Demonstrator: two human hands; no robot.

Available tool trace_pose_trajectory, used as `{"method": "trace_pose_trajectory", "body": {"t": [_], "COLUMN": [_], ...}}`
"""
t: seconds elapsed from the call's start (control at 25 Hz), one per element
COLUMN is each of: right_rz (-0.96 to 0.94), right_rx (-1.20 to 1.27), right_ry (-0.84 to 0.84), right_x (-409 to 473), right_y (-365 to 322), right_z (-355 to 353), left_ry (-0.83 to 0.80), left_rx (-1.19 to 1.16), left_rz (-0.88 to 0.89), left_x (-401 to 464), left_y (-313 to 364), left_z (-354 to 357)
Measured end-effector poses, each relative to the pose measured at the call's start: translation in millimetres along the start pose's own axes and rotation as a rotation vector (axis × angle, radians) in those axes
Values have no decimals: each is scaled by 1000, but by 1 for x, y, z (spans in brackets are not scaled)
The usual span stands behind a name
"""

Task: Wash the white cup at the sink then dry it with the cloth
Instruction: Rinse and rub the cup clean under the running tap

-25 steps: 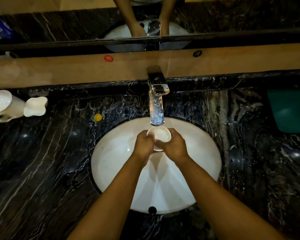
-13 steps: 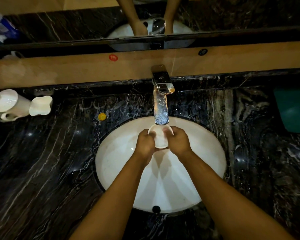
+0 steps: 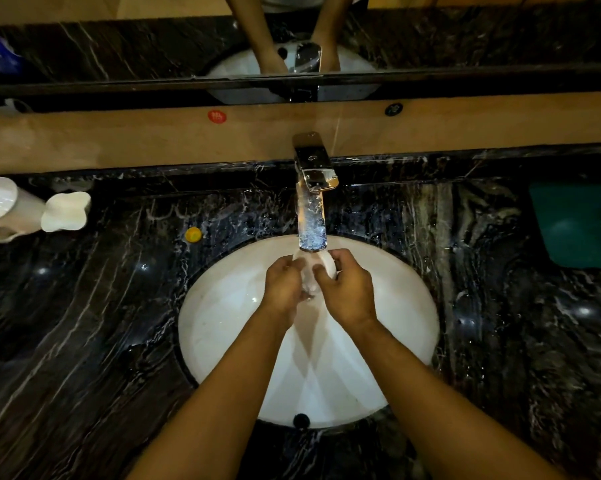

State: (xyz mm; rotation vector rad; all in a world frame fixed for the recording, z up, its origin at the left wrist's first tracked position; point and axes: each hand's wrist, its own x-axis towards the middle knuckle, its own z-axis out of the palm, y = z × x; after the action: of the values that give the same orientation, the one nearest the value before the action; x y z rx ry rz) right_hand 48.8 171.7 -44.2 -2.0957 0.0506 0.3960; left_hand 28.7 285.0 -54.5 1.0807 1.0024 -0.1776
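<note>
Rinsing the Cup Under the Tap

Gripped from both sides, the white cup (image 3: 321, 271) sat over the far part of the sink (image 3: 223, 323), right beneath the faucet (image 3: 312, 202). The left hand (image 3: 283, 285) and right hand (image 3: 347, 289) were curled closed around it. A green cloth (image 3: 576, 223) lay far right on the dark marble counter (image 3: 84, 323); white jugs (image 3: 32, 209) stood far left.

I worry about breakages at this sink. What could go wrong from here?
The white cup is wet under the running tap, held by the left hand and right hand; the grip could slip and drop it into the basin. Splashes may wet the counter.
</note>
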Motion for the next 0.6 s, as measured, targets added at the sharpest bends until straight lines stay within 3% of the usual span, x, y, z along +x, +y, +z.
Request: {"method": "trace_pose_trajectory", "body": {"t": [0.12,0.24,0.36,0.52,0.6], "right_rz": [-42,-30,-25,302,436], "right_rx": [75,135,149,410,415], "right_ry": [-92,-250,-220,-264,-296], "right_x": [-3,-6,-4,15,24], "right_y": [-3,0,1,-13,-20], "right_z": [-2,-4,-3,2,3], "left_ry": [-74,-141,-184,-226,-191], "left_rx": [-190,-171,-149,68,73], "left_rz": [-84,-129,-172,-175,-186], "left_x": [-1,2,1,-3,-3], "left_y": [2,2,3,-2,-4], "left_z": [7,9,8,14,16]}}
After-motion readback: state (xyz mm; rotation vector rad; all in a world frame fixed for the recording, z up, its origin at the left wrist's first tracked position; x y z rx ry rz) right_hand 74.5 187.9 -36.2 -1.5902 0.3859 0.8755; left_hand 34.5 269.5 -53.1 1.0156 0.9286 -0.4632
